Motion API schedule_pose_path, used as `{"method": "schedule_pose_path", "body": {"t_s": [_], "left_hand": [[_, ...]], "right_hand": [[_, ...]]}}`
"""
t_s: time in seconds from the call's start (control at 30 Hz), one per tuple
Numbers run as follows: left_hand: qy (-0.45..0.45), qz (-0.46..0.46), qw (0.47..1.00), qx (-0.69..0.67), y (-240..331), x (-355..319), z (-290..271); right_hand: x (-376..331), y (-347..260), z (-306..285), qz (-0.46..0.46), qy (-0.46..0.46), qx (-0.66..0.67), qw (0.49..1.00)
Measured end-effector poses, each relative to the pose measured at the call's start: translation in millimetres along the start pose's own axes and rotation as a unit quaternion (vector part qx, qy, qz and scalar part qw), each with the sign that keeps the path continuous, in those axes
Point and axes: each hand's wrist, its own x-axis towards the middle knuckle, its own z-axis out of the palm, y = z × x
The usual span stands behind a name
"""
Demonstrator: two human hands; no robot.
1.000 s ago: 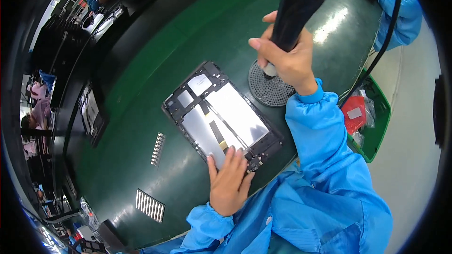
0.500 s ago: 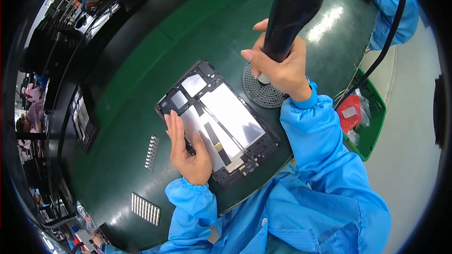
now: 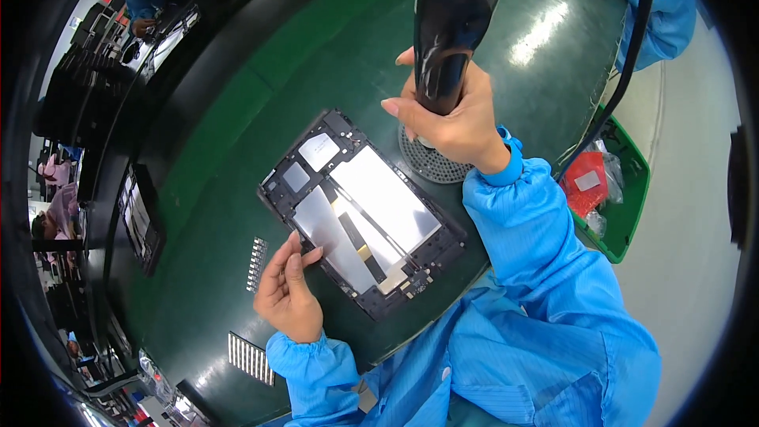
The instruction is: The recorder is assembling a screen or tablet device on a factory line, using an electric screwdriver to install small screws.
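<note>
An opened tablet (image 3: 385, 190) lies slanted on the green table, its black frame, silver battery panels and ribbon cable exposed. My right hand (image 3: 458, 122) is wrapped around a black corded electric screwdriver (image 3: 455, 20), held upright beyond the tablet's right side. Its lower end is mostly behind my fingers, over a round grey tray full of small holes (image 3: 431, 164). At the tablet's left edge is my left hand (image 3: 291, 292), fingers half bent and apart, one fingertip reaching the frame. I see nothing held in it.
Left of my left hand lie a strip of small metal parts (image 3: 256, 265) and a striped strip (image 3: 251, 359). Another opened device (image 3: 138, 217) sits farther left. A green bin (image 3: 635, 213) with bagged items stands at the right. The screwdriver's black cable (image 3: 624, 83) hangs there. Co-workers' blue sleeves (image 3: 660, 12) show.
My left hand has slid from lying along the tablet toward me and left, its fingers bending. My right hand and the screwdriver have shifted slightly left in view.
</note>
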Motion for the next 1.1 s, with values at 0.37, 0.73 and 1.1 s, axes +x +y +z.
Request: {"method": "schedule_pose_path", "body": {"t_s": [0.37, 0.73, 1.1], "left_hand": [[-0.046, 0.040, 0.979, 0.194, -11, 13, -47], [-0.032, -0.097, 0.995, -0.011, -21, 18, -50], [-0.140, -0.213, 0.960, -0.114, -14, 44, -53]], "right_hand": [[7, -11, 0, -0.034, 0.049, -0.003, 0.998], [-8, -26, 17, -0.023, 0.021, 0.026, 0.999], [-17, -53, 105, -0.038, -0.099, 0.115, 0.988]]}}
